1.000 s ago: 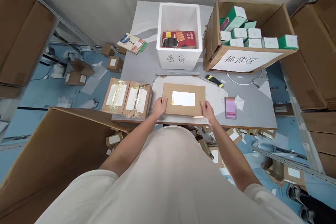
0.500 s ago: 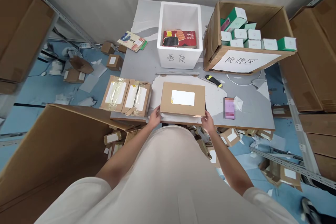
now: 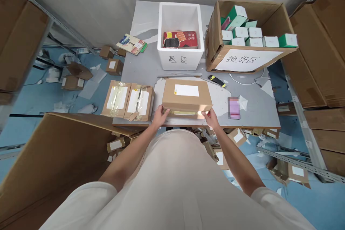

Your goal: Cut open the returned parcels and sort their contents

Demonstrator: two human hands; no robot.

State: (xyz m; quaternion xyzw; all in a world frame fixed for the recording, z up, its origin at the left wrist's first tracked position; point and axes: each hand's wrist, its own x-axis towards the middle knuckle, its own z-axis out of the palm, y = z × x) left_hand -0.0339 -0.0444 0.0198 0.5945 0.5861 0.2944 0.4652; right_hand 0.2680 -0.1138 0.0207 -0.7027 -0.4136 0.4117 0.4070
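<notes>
A closed brown cardboard box with a white label is tipped at the table's front, so its near side with a strip of tape shows. My left hand grips its near left corner, thumb on the front face. At the near right corner my right hand is closed on the same box. To the left are two smaller taped boxes, side by side. Behind the box's right end lies a black and yellow utility knife. A phone with a blurred screen rests to the right.
A white foam bin holding a red package stands at the back. Beside it, a large carton is filled with green-and-white boxes. Booklets lie back left. A big open carton stands at lower left.
The box has tilted, so its taped near side now faces me. My hands have shifted up at its corners, with the thumbs on the front. The view has moved slightly.
</notes>
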